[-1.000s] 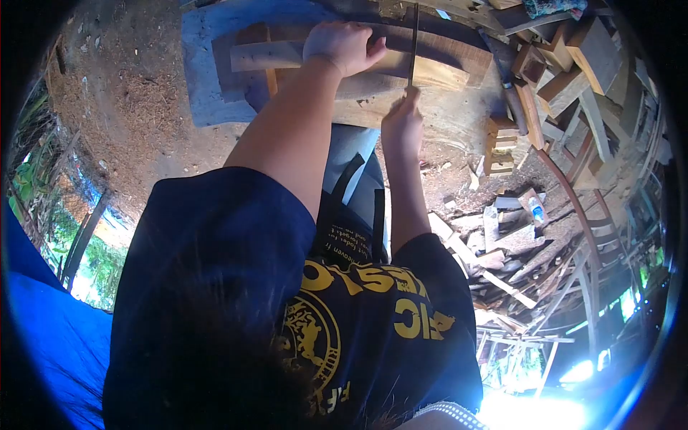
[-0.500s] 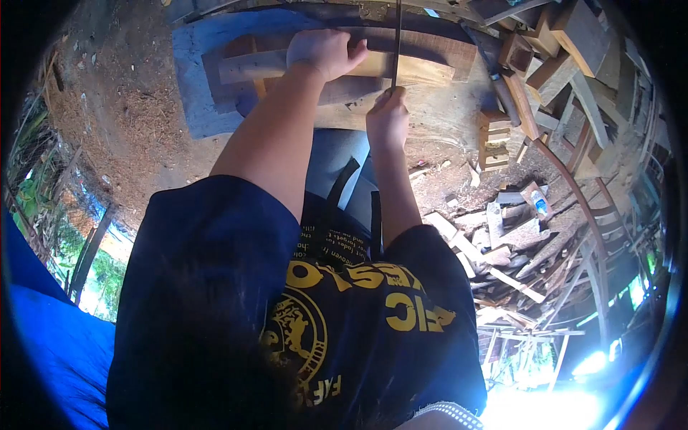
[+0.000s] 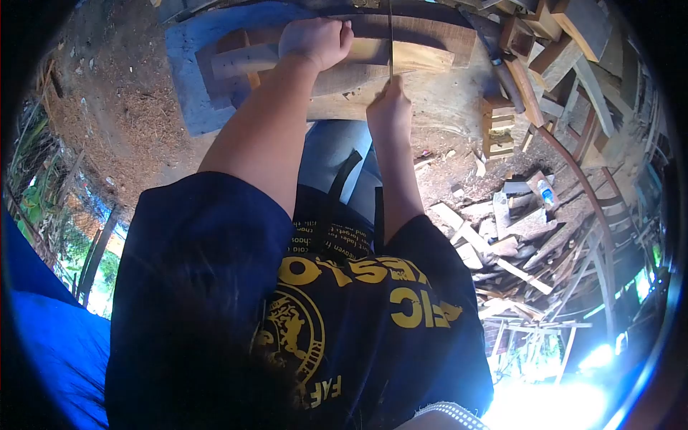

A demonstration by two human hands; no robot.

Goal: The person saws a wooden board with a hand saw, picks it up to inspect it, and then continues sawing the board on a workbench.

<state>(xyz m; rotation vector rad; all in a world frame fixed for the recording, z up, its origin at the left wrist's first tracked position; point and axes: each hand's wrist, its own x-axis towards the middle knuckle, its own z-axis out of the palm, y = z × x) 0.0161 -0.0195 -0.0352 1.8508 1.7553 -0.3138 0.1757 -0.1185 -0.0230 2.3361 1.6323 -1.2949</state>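
A long, narrow tool, seemingly a saw blade (image 3: 391, 44), runs upward from my right hand (image 3: 390, 107), whose fingers are wrapped round its near end. The blade crosses a pale wooden strip (image 3: 419, 56) near its right part. My left hand (image 3: 315, 43) rests on the same strip further left, its fingers curled over the wood. Under the strip lie a darker curved board (image 3: 448, 37) and a wide light board (image 3: 430, 97). The far end of the blade runs out at the top edge of the view.
A blue-lit panel (image 3: 188, 79) lies under the boards at the left. Wood blocks (image 3: 555, 68) are piled at the upper right, beside a slotted block (image 3: 497, 129). Offcuts (image 3: 527, 226) and a bottle (image 3: 546, 192) lie on the ground at the right. Sawdust (image 3: 136, 115) covers the ground at the left.
My right hand and the blade have shifted slightly, with the hand a little nearer the strip. My left hand appears slightly further left and up, its thumb now tucked closer. The view has shifted a little.
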